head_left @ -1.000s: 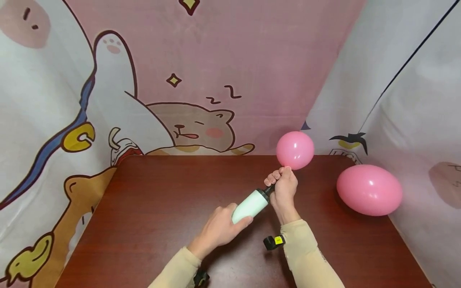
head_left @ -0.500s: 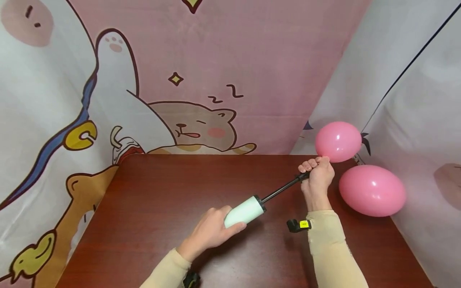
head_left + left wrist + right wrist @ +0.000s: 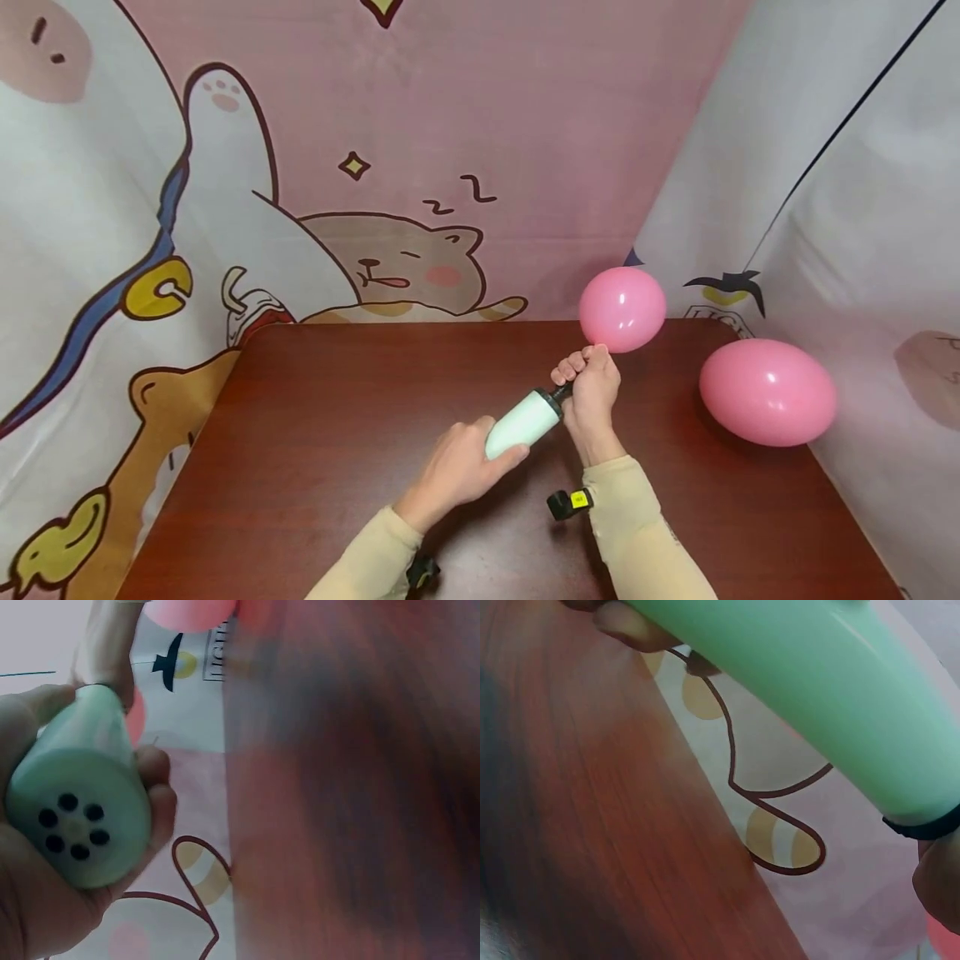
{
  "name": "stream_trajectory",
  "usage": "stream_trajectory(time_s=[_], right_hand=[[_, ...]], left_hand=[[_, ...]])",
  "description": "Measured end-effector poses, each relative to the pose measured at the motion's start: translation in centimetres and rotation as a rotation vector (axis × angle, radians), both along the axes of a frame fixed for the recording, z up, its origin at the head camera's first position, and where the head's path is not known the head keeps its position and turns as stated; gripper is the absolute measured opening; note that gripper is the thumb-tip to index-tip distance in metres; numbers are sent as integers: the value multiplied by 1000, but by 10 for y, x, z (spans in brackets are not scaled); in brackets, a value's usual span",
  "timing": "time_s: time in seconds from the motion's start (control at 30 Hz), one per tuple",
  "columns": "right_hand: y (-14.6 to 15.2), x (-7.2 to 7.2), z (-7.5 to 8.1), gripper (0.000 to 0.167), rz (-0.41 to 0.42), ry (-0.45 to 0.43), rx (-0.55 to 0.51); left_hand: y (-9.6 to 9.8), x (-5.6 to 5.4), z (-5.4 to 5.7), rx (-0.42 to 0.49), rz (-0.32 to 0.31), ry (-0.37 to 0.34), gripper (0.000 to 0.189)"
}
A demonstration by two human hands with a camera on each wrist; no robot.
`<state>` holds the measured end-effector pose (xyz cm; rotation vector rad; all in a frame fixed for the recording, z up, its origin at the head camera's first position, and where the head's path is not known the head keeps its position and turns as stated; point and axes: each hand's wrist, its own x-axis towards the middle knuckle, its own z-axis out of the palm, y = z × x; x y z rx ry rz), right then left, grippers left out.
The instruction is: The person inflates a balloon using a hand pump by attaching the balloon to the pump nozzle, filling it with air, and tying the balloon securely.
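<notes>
A pale green hand balloon pump (image 3: 525,427) slants over the table, its black collar toward the upper right. My left hand (image 3: 461,462) grips the pump's barrel, fingers wrapped round it. In the left wrist view the pump's rounded base, with a ring of several dark holes, faces the camera. My right hand (image 3: 592,396) grips the pump's black rod end, close to the collar, so little of the rod shows. A round pink balloon (image 3: 622,310) sits just above the right hand, its neck at the thumb; the nozzle is hidden. The right wrist view shows the barrel (image 3: 817,697) up close.
A larger pink balloon (image 3: 767,392) lies at the right side of the brown wooden table (image 3: 337,392). Printed cloth (image 3: 555,167) with cartoon animals hangs behind the table and along its sides. Each sleeve carries a small black wrist camera (image 3: 561,504).
Half a second ago my right hand was farther right with the rod drawn out; now it is back near the barrel, rod pushed in. The held balloon looks slightly bigger than one second ago.
</notes>
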<state>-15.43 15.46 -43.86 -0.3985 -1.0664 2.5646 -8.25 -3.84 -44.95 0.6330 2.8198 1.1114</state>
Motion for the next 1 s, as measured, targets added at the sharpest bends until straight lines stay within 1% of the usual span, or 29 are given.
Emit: stream_trajectory(time_s=[0.1, 0.17, 0.23, 0.33, 0.4, 0.47, 0.53, 0.63, 0.7, 0.77, 0.83, 0.9, 1.0], right_hand=[[6, -1, 3, 38, 15, 6, -7], [15, -4, 7, 38, 7, 5, -19], [28, -9, 11, 38, -16, 12, -39], [50, -16, 18, 37, -75, 24, -69], [63, -19, 22, 36, -104, 26, -95], [71, -22, 24, 35, -126, 18, -103], [74, -22, 23, 35, -134, 10, -116], [66, -21, 17, 37, -119, 0, -103], [54, -19, 11, 38, -97, -5, -100], [39, -15, 5, 39, -71, -13, -89], [23, -10, 0, 39, -46, -17, -68], [8, -5, -2, 37, -16, -16, -45], [-3, -1, -3, 36, 11, -14, -8]], left_hand=[[-3, 2, -2, 28, -12, -49, 48], [-7, 4, -3, 34, -22, -76, 51], [-13, 7, -3, 34, -35, -90, 52], [-24, 11, -5, 27, -55, -115, 50], [-32, 14, -7, 32, -74, -118, 48], [-38, 15, -8, 26, -77, -114, 46], [-41, 16, -7, 14, -81, -93, 45], [-40, 14, -5, -30, -68, -47, 44], [-36, 12, -4, -57, -56, -21, 44], [-29, 10, -3, -68, -40, -12, 45], [-22, 7, -2, -65, -18, -14, 46], [-15, 5, -2, -42, -2, -11, 48], [-7, 1, -3, -11, 17, 1, 47]])
